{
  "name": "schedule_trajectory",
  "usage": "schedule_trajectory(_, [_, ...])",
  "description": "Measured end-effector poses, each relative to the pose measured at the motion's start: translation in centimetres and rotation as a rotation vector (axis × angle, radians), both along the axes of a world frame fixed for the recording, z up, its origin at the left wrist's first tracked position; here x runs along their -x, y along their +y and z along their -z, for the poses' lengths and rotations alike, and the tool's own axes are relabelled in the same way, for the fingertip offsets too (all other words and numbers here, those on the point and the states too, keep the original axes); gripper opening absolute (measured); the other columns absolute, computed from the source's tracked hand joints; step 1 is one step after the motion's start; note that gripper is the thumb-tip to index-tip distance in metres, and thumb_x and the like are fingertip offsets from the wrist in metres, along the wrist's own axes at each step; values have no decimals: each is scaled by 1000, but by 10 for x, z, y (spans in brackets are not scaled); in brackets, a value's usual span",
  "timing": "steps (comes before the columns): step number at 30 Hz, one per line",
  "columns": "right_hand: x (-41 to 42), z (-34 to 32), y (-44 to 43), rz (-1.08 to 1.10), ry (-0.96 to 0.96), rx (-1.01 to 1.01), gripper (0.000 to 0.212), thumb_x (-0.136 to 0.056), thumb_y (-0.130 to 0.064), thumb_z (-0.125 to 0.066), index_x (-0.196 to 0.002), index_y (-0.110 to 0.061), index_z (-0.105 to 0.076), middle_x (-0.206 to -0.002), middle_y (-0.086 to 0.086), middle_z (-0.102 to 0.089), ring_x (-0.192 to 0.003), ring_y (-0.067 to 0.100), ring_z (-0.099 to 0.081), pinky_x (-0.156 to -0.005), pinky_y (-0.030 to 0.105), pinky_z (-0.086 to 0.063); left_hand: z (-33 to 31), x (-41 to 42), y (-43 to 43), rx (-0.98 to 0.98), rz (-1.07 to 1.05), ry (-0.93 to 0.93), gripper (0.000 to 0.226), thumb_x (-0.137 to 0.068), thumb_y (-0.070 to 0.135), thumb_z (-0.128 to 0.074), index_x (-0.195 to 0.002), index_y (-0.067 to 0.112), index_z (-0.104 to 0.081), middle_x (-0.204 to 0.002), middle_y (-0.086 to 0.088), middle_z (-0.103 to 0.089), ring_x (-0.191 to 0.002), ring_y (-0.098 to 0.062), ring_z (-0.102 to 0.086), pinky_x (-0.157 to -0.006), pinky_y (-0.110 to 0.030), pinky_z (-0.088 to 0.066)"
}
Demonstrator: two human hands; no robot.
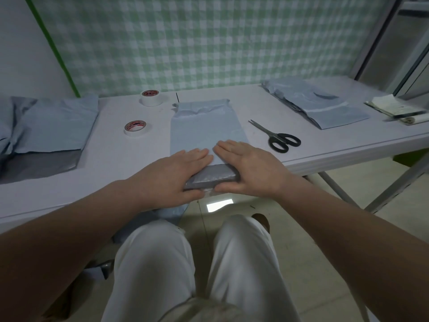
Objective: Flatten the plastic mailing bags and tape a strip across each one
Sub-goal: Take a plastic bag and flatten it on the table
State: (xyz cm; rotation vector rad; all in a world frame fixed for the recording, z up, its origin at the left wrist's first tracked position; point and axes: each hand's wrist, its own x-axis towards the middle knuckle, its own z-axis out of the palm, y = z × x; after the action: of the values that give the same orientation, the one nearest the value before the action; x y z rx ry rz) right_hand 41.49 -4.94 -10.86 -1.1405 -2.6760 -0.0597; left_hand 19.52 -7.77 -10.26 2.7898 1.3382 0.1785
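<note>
Here's the mailing bag (pixel 204 133), a smooth pale-blue plastic rectangle lying lengthwise in the middle of the white desk (pixel 116 163), its far end puckered and crinkled, its near end turned over into a shiny dark-grey fold (pixel 213 177) right at the desk's edge. Both hands are down on it: the left hand (pixel 176 173) and the right hand (pixel 248 168) lie flat side by side, fingers (pixel 227 146) straight and close together, tips almost meeting on the blue plastic, palms over the grey fold, thumbs along its near edge. Nothing is grasped, just flat pressure. To the left, 2 round rolls of white tape, one nearer (pixel 137 128) and one farther (pixel 152 98), rest flat on the desk. To the right, black-handled scissors (pixel 277 137) lie with steel blades shut. A rumpled left stack of bags (pixel 55 126) and a right stack of bags (pixel 325 108) flank the scene, with green checked cloth (pixel 209 43) behind.
</note>
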Motion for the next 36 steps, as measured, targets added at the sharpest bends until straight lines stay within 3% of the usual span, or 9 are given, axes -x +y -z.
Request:
schedule_trajectory(5, [1, 2, -1, -5, 11, -15, 89, -72, -74, -43, -129, -7, -52, -127, 10, -57, -112, 29, -57, -88, 44, -52, 1, 1, -3, -190, 61, 89, 78, -78, 45, -67, -139, 4, -42, -138, -18, -49, -121, -31, -53, -97, -29, -36])
schedule_trajectory(7, [1, 2, -2, 0, 12, -23, 88, -71, -73, -47, -129, -6, -52, -128, 10, -57, -112, 29, -57, -90, 43, -51, 5, 3, -2, -248, 77, 125, 80, -72, 41, -78, -134, 2, -47, -130, -18, -55, -114, -31, -59, -91, -33, -48])
schedule_trajectory(10, [1, 2, -2, 13, -9, -29, 89, -69, -70, -56, -132, -7, -50, -133, 10, -54, -118, 28, -54, -96, 43, -48, 7, 2, -4, -259, 80, 98, 76, -71, 39, -79, -132, 4, -50, -125, -16, -59, -107, -29, -63, -82, -36, -55])
schedule_trajectory(15, [0, 2, -2, 24, -39, -24, 92, -68, -66, -67, -136, -10, -44, -138, 8, -48, -124, 26, -48, -101, 43, -44, 4, -1, -9, -278, 99, 56, 54, -84, 37, -46, -126, 5, -58, -116, -15, -66, -98, -28, -67, -74, -36, -59])
schedule_trajectory(19, [-1, 0, -2, -7, 46, 28, 85, -71, -62, -69, -137, -13, -45, -134, 6, -52, -122, 25, -49, -101, 41, -42, 0, -3, -10, -251, 124, 49, 53, -83, 27, -40, -130, 6, -52, -111, -14, -66, -91, -27, -67, -68, -35, -59])
schedule_trajectory(24, [-1, -5, -2, 57, 196, 192, 78, -71, -60, -64, -140, -31, -41, -127, -10, -58, -108, 17, -57, -93, 38, -46, -8, -7, -9, -190, 36, -42, 40, -83, 30, -28, -117, 16, -44, -82, -2, -57, -62, -20, -52, -53, -31, -40])
schedule_trajectory(26, [-1, -12, -6, 42, 275, 151, 65, -74, -46, -67, -133, -29, -50, -118, -9, -64, -103, 16, -62, -86, 37, -50, -11, -7, -7, -177, -3, -51, 32, -84, 31, -28, -112, 19, -39, -79, 0, -54, -61, -18, -48, -55, -28, -34])
schedule_trajectory(30, [7, -28, -15, -18, 332, -49, 41, -74, -24, -69, -113, -23, -59, -101, -8, -64, -87, 16, -62, -70, 36, -52, -16, -5, -4, -115, -7, -105, 37, -79, 43, -20, -105, 24, -39, -79, 2, -55, -64, -13, -48, -59, -30, -39])
schedule_trajectory(36, [19, -35, -17, -42, 316, -190, 10, -71, -11, -68, -78, -18, -67, -76, -3, -59, -74, 20, -56, -53, 33, -46, -23, -6, 3, -53, -10, -160, 44, -75, 49, -22, -102, 25, -48, -76, 3, -58, -66, -12, -52, -62, -32, -43])
